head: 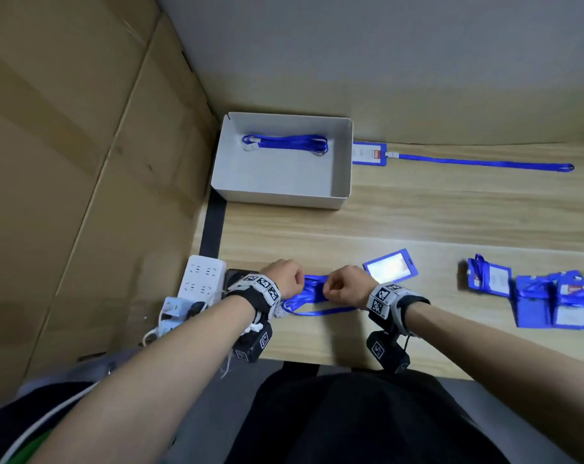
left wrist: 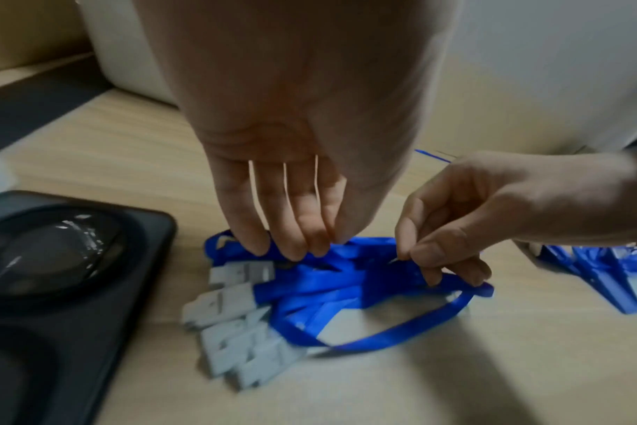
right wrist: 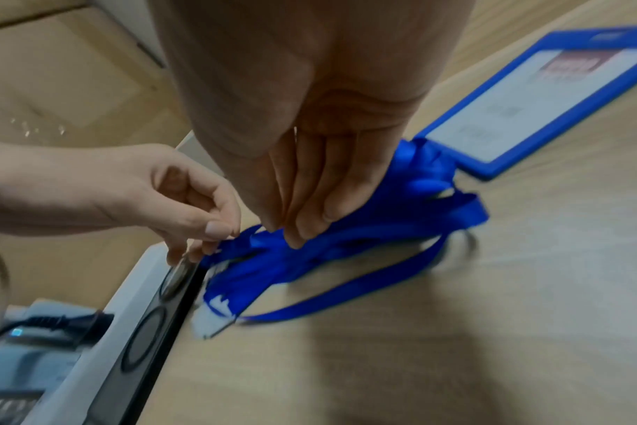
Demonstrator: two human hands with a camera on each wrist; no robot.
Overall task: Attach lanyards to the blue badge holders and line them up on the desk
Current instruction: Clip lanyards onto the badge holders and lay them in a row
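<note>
A bundle of blue lanyards (head: 312, 294) with white clips (left wrist: 233, 316) lies near the desk's front edge. My left hand (head: 297, 283) pinches the bundle's left end, fingertips (left wrist: 291, 250) curled down onto the straps. My right hand (head: 330, 291) pinches a strap at the bundle's right side, as the right wrist view (right wrist: 299, 230) also shows. One loop (left wrist: 400, 336) trails toward me. An empty-looking blue badge holder (head: 391, 269) lies just beyond my right wrist. A badge holder (head: 369, 154) with a lanyard (head: 484, 162) stretched out to the right lies at the back.
A white box (head: 342, 162) at the back left holds one coiled lanyard (head: 285, 144). A pile of blue badge holders (head: 551, 296) sits at the right. A white power strip (head: 201, 279) and a dark phone (left wrist: 55, 287) lie left of my left hand. Cardboard (head: 66, 162) covers the left side.
</note>
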